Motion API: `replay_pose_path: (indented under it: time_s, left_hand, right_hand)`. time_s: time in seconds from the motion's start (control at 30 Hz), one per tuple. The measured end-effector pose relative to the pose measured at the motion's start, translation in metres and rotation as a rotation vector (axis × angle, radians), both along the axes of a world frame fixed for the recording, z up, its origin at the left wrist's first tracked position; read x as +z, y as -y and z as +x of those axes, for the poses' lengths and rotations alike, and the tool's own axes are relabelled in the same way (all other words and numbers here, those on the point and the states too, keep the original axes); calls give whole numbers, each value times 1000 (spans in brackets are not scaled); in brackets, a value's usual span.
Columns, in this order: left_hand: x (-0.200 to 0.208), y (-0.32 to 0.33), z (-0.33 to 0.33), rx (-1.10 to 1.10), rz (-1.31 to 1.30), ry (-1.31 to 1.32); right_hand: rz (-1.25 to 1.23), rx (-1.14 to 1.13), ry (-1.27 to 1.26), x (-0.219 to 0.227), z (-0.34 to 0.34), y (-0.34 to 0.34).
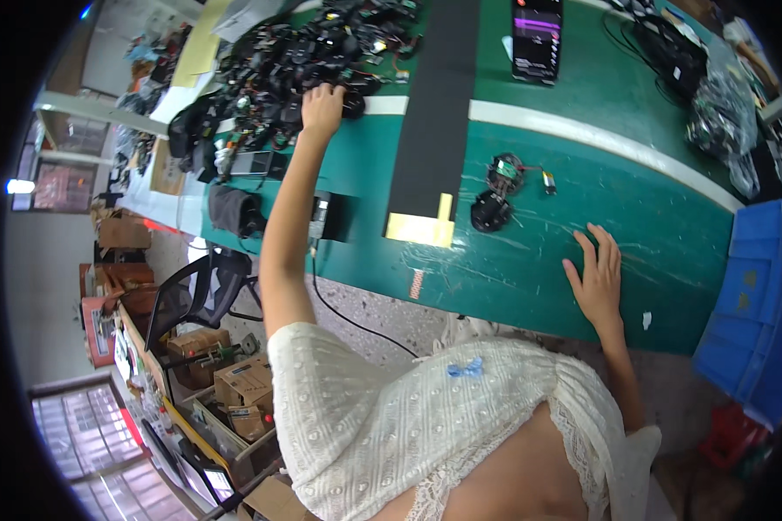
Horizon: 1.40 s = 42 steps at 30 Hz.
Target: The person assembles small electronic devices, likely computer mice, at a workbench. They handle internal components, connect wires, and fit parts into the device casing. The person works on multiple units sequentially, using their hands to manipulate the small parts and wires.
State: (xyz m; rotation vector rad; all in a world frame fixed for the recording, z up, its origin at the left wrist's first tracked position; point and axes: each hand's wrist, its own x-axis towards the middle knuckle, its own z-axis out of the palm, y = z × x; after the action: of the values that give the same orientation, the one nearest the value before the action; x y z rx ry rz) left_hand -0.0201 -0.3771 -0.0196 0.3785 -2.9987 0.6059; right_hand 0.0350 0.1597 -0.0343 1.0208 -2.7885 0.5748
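At the far left of the table, my left hand (322, 108) reaches to the near edge of a large pile of black electronic parts (274, 74). Its fingers curl down, and what lies under them is hidden. A black rounded part (354, 103) sits right beside it. My right hand (598, 276) rests on the green table mat (530, 286) with its fingers spread, holding nothing. Beyond it to the left lies an opened round black device (505, 174) with a circuit board showing. Thin wires run from it to a small battery (548, 181). A black shell piece (491, 211) touches its near side.
A black strip (434, 113) with yellow tape (420, 228) crosses the table. A lit phone (536, 42) stands at the back. A black box with a cable (320, 215) and a dark cloth (235, 210) lie left. Blue crates (750, 300) border the right.
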Motion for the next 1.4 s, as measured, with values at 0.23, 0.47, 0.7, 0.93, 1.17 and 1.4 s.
replay_pose_path:
  time_s: [0.23, 0.47, 0.7, 0.93, 1.17, 1.4]
  left_hand:
    - [32, -220, 49, -380, 646, -254]
    - [0, -277, 20, -358, 699, -164]
    - [24, -302, 7, -377, 1199, -65]
    - [46, -337, 6, -338, 1886, -306]
    - [-24, -336, -12, -115, 2167, -281]
    - [-16, -334, -15, -80, 2328, -90]
  right_hand:
    - [15, -16, -21, 0, -1, -2]
    - [-23, -8, -38, -2, 0, -5]
    - [-378, 17, 163, -3, -18, -13]
    - [-1103, 145, 466, 20, -72, 36]
    - [-978, 163, 649, -23, -92, 40]
    - [-928, -167, 265, -10, -86, 33]
